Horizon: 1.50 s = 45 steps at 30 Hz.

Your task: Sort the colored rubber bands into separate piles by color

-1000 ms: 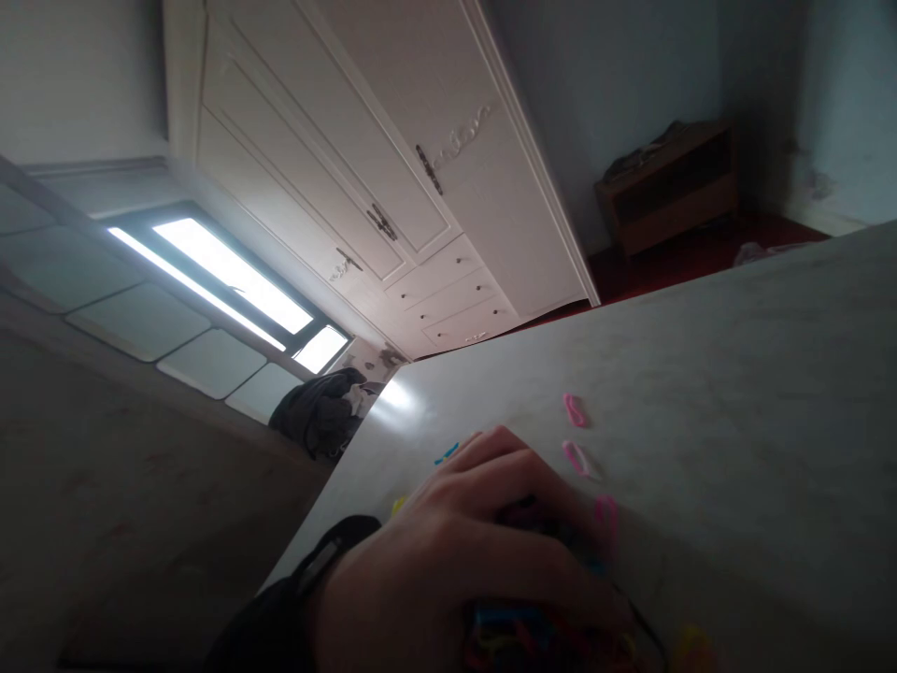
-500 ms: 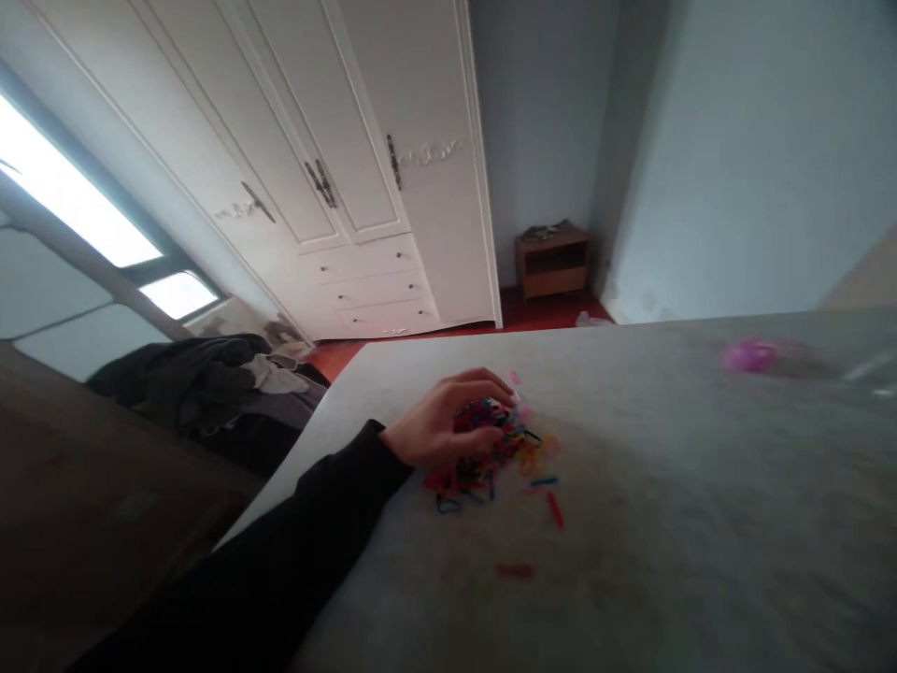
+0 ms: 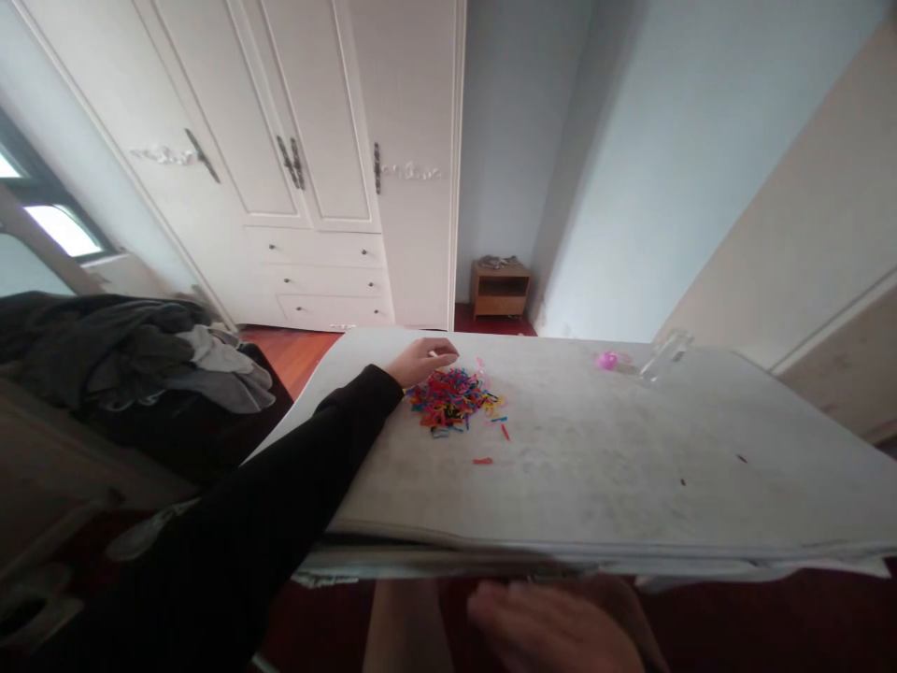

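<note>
A heap of small, multicoloured elastic bands (image 3: 455, 397) lies toward the left end of the pale table. My left hand (image 3: 424, 360) rests at the heap's far left edge. Its fingers are bent with a gap between them, and nothing shows in them. Several stray bands lie in front of the heap, among them a red band (image 3: 482, 461) and another red piece (image 3: 505, 432). Below the table's near edge, my right hand (image 3: 553, 626) is blurred, its fingers stretched toward the left, with no object visible in it.
On the table (image 3: 575, 486), a pink object (image 3: 606, 360) and a clear plastic container (image 3: 665, 355) stand at the far side. Dark clothes (image 3: 91, 350) are piled at left. Behind are a white wardrobe (image 3: 413, 93) and a small wooden cabinet (image 3: 500, 290).
My left hand has moved from over the bands to the heap's far left edge, uncovering it. The view has shifted, and my right hand now shows at the bottom.
</note>
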Available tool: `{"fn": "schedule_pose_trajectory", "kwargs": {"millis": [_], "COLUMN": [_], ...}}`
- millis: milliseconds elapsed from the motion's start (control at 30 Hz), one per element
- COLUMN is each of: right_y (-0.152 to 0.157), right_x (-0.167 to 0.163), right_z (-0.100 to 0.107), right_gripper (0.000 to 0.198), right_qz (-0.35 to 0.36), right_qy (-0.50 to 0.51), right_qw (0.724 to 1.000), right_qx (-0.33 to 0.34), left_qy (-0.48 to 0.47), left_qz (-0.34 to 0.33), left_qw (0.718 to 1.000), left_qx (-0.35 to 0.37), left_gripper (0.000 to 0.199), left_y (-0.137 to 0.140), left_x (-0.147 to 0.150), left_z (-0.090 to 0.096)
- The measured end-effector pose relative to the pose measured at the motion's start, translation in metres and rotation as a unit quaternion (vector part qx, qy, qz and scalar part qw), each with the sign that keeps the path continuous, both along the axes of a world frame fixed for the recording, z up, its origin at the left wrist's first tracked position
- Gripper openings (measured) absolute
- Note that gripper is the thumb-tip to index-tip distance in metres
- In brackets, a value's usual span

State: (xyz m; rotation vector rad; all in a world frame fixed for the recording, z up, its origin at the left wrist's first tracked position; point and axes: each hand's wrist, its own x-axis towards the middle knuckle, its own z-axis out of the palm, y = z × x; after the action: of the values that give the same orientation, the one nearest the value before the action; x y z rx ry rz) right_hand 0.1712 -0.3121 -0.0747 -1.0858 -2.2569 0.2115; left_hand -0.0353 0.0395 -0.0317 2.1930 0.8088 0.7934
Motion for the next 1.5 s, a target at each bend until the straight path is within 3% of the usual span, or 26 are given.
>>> {"fn": "schedule_pose_trajectory", "kwargs": {"millis": [67, 133, 200, 333, 433, 533, 600, 767, 867, 967, 1033, 1167, 1233, 1333, 1500], "right_y": [0.051, 0.109, 0.162, 0.235, 0.268, 0.292, 0.300, 0.294, 0.290, 0.294, 0.297, 0.292, 0.286, 0.278, 0.272], "right_x": [0.005, 0.004, -0.001, -0.001, 0.015, 0.034, 0.038, 0.018, 0.009, 0.017, 0.031, 0.062, 0.069, 0.059, 0.009], "right_z": [0.028, 0.053, 0.067, 0.063, 0.051, 0.040, 0.032, 0.019, 0.021, 0.027, 0.031, 0.035, 0.034, 0.027, 0.020], "right_gripper": [0.065, 0.048, 0.036, 0.028, 0.034, 0.031, 0.028, 0.033, 0.038, 0.038, 0.041, 0.050, 0.076, 0.118, 0.125], "right_qz": [0.002, -0.013, -0.014, 0.038, -0.058, -0.142, -0.137, -0.043, 0.015, 0.020, -0.003, 0.010, 0.039, 0.084, 0.112], "right_qy": [0.002, 0.015, 0.038, 0.070, 0.171, 0.199, 0.199, 0.222, 0.286, 0.366, 0.363, 0.171, 0.096, 0.051, 0.025], "right_qw": [1.000, 0.999, 0.999, 0.994, 0.979, 0.963, 0.961, 0.953, 0.915, 0.888, 0.897, 0.952, 0.961, 0.971, 0.984], "right_qx": [0.031, 0.049, 0.020, -0.081, -0.097, -0.115, -0.136, -0.203, -0.283, -0.278, -0.251, -0.252, -0.255, -0.220, -0.134], "left_qy": [-0.015, -0.028, -0.036, -0.071, -0.100, -0.117, -0.124, -0.146, -0.148, -0.144, -0.137, -0.134, -0.166, -0.257, -0.310], "left_qz": [0.007, 0.010, 0.008, 0.025, 0.047, 0.062, 0.065, 0.058, 0.049, 0.042, 0.038, 0.032, 0.045, 0.087, 0.143], "left_qw": [1.000, 1.000, 0.999, 0.996, 0.991, 0.985, 0.982, 0.980, 0.981, 0.982, 0.982, 0.976, 0.968, 0.940, 0.910], "left_qx": [-0.005, -0.011, -0.014, -0.044, -0.079, -0.111, -0.125, -0.119, -0.111, -0.113, -0.125, -0.166, -0.183, -0.208, -0.236], "left_gripper": [0.042, 0.043, 0.043, 0.042, 0.042, 0.041, 0.040, 0.034, 0.033, 0.033, 0.033, 0.032, 0.031, 0.029, 0.024], "left_y": [0.002, 0.002, 0.002, 0.004, 0.006, 0.006, 0.005, 0.006, 0.007, 0.009, 0.009, 0.013, 0.016, 0.022, 0.026], "left_x": [0.000, 0.001, 0.001, 0.001, 0.002, 0.004, 0.006, 0.008, 0.008, 0.008, 0.007, -0.002, -0.009, -0.017, -0.021], "left_z": [-0.003, -0.005, -0.007, -0.008, -0.009, -0.011, -0.012, -0.015, -0.016, -0.015, -0.014, -0.007, -0.002, 0.005, 0.011]}}
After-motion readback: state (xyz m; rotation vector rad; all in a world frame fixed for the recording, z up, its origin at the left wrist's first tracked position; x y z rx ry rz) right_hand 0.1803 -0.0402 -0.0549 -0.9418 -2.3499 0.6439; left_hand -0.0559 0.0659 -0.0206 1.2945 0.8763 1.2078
